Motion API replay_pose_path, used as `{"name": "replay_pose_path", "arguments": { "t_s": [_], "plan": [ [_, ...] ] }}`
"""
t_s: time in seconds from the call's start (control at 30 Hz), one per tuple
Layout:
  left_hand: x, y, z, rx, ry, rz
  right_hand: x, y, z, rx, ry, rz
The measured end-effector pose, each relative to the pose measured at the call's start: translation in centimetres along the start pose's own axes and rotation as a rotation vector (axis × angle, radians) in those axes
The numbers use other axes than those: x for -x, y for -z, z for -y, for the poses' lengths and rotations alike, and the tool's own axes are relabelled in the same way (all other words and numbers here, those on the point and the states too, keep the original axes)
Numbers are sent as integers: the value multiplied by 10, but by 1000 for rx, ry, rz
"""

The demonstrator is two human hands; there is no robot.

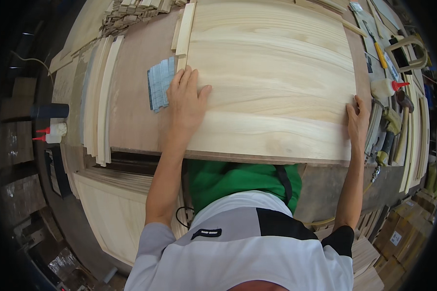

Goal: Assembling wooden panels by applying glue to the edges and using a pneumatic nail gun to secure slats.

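A wide pale wooden panel [272, 72] lies flat on the workbench in front of me. My left hand [187, 99] rests on its left edge, fingers stretched forward and thumb apart over the wood. The fingertips touch the end of a narrow wooden strip [182, 62] along that edge. At the panel's right edge is my right hand [358, 121], thumb and forefinger apart, the other fingers partly hidden. Just left of my left hand lies a bundle of blue-grey slips [160, 83].
Wooden offcuts [131, 17] are heaped at the far left, with long boards [104, 97] nearer. Red-tipped glue bottles [57, 130] stand at the left. On the right lie another glue bottle [383, 88], a hammer [404, 101] and an air nail gun [389, 128]. Cardboard boxes [398, 228] sit below right.
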State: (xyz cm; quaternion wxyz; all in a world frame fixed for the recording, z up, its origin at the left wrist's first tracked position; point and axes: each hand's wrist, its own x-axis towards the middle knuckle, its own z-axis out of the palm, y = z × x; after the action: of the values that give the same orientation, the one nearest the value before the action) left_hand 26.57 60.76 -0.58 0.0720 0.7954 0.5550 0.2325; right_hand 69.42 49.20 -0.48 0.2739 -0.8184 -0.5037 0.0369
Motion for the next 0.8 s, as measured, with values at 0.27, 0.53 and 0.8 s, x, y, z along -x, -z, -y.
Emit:
{"name": "replay_pose_path", "arguments": {
  "t_s": [0.27,0.53,0.8],
  "plan": [
    [4,-2,4,-12,-6,-2,2,-11,12,-65,21,-33],
    [2,-17,-34,70,-117,117,4,-6,13,-19,3,-42],
    [-12,-28,-57,136,-240,158,3,0,15,52,-5,-63]
  ]
}}
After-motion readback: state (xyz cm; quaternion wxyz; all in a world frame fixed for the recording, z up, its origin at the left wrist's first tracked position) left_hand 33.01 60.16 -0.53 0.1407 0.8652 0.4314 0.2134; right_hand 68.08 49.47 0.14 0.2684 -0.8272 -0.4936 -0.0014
